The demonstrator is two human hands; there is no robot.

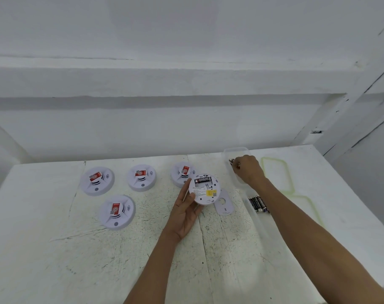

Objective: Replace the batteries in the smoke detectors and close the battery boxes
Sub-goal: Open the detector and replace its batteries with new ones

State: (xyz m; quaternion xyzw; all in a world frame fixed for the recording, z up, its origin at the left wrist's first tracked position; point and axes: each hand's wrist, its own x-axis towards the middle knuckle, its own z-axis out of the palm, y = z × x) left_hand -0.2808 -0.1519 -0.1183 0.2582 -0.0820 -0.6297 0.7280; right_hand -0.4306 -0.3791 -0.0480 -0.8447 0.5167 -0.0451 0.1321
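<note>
The left hand [184, 207] grips 1 upturned detector [205, 190] above the table [54, 249], 1 battery [203, 180] in its open bay, its cover [224, 204] beside; the right hand [249, 170] curls into the box [235, 151], grip unclear, and 4 face-up detectors [117, 212] seem not yet done.

table [230, 249]: white, black speckle and crack lines | face-up detectors [97, 181], left and centre: white, red-and-grey stickers | held detector [205, 190], centre: white back, yellow label | fitted battery [203, 180]: black, white lettering | loose batteries [258, 204], right: black and dark blue | lid [277, 174], right: clear, pale green rim | wall [186, 40], upper frame: plain white
</note>
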